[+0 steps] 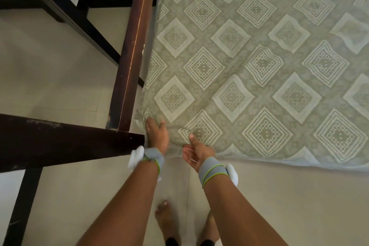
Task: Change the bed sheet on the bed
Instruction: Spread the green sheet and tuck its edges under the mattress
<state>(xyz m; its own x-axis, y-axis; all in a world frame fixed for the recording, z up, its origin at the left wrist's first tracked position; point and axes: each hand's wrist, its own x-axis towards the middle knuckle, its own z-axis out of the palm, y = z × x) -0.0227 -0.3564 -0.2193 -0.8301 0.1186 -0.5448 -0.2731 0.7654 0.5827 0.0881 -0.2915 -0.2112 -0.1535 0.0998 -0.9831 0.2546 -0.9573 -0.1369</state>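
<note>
Green diamond-patterned sheet (249, 62) covering mattress, filling right and centre of frame. Left hand (156, 133) pressing flat, fingers spread, on sheet's near-left corner. Right hand (196, 151) pinching sheet edge just beside it, thumb on top, fingers seemingly tucking underneath. Dark wooden bed rail (133, 46) crowding left hand's side. Grey wrist straps (211, 170) on both arms. Bare feet (165, 219) standing on tiled floor (60, 78), bottom centre.

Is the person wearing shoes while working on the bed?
No, a bare foot with its toes showing stands on the tiled floor below the arms.
</note>
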